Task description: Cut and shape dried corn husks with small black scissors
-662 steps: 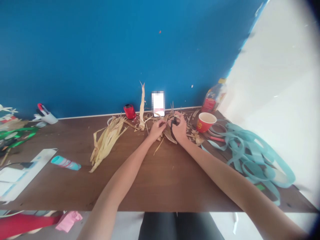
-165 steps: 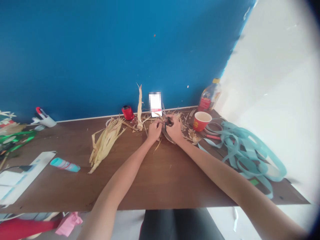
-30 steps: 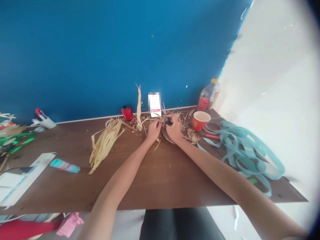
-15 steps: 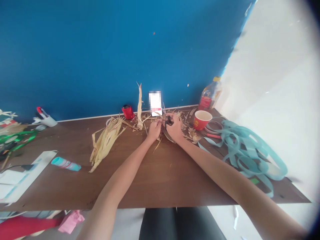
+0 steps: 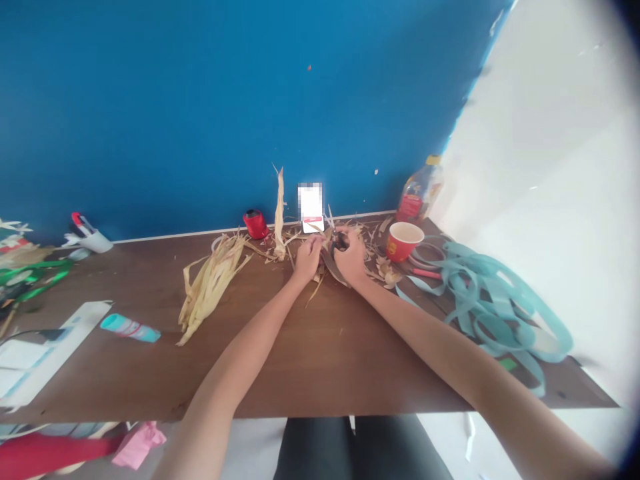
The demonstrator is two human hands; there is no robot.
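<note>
My right hand (image 5: 351,253) is wrapped round the dark handles of a pair of scissors (image 5: 331,217), whose blades point up and away from me. Close beside it, my left hand (image 5: 308,257) is closed, pinching a strip of dried corn husk (image 5: 323,241) near the blades. The strip's exact shape is hard to make out at this size. Husk scraps (image 5: 373,233) lie around and behind both hands. An upright piece of husk (image 5: 280,213) stands left of my hands, and a larger bundle of dried husks (image 5: 213,287) rests further left on the table.
On the brown table (image 5: 300,360) stand a red paper cup (image 5: 400,250), a bottle (image 5: 419,193) and a red roll (image 5: 255,225). Loops of pale blue ribbon (image 5: 480,293) cover the right side. A blue tube (image 5: 131,328) lies left; a lit phone (image 5: 313,207) leans against the wall.
My left hand has shifted slightly left, and the scissor blades show a little more clearly, apparently further apart. Otherwise the scene is nearly the same.
</note>
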